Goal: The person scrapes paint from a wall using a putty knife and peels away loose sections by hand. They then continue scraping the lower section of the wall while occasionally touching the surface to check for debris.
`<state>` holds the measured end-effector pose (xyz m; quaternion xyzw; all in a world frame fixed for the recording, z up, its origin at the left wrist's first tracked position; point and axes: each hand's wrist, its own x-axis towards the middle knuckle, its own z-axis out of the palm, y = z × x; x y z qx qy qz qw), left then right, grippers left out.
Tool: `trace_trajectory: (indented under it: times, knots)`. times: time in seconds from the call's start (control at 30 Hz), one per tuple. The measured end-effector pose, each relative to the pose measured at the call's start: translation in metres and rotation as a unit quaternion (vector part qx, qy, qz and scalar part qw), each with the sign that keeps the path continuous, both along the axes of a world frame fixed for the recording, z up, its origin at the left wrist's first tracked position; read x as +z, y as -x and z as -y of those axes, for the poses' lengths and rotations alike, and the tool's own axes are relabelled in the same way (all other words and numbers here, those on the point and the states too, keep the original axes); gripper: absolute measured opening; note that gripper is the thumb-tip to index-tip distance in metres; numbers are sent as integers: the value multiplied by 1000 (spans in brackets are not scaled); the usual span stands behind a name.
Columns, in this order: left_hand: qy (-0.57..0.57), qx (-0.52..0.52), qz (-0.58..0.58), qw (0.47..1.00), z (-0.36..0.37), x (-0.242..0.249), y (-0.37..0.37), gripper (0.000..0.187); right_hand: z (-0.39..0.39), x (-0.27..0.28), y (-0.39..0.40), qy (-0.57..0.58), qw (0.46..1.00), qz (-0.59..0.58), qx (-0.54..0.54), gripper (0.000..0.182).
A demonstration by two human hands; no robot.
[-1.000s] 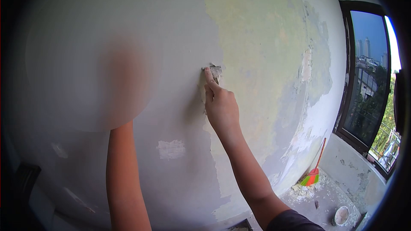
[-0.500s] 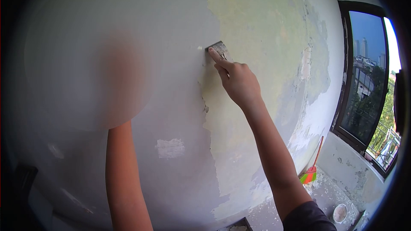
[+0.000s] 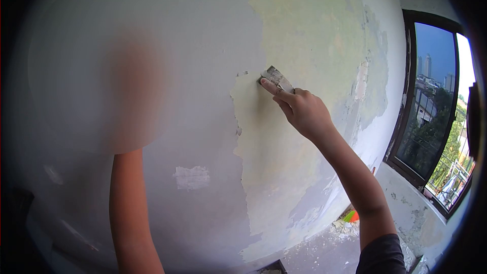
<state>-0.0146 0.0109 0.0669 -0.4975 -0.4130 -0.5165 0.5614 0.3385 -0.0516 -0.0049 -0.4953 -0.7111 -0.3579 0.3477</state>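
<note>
Scraper (image 3: 277, 78) in right hand (image 3: 303, 111), against wall (image 3: 304, 30)

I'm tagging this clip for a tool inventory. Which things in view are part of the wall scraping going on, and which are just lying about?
In use:
- scraper, blade against the wall
- right hand, gripping the scraper
- wall, grey paint partly stripped
- left hand, blurred, raised towards the wall

Lying about:
- broom, on the floor by the wall
- paint debris, on the floor
- window
</note>
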Motion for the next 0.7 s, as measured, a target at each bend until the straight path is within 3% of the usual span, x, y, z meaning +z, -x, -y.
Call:
trace_trajectory:
  times: [0.17,0.3,0.5,0.7]
  knots:
    - [2,14,1,1000,-1,5,-3,40,1,-1,-14,20,999,40,-32,41]
    - [10,-6,14,1000,-1,10,-2,41,-10,17,7,-6,999,24,26,46]
    - [-23,12,-7,1000,-2,4,-2,41,9,9,-17,25,997,67,-32,43]
    - [2,32,37,999,-4,3,-6,43,-10,23,17,-20,999,-9,44,42]
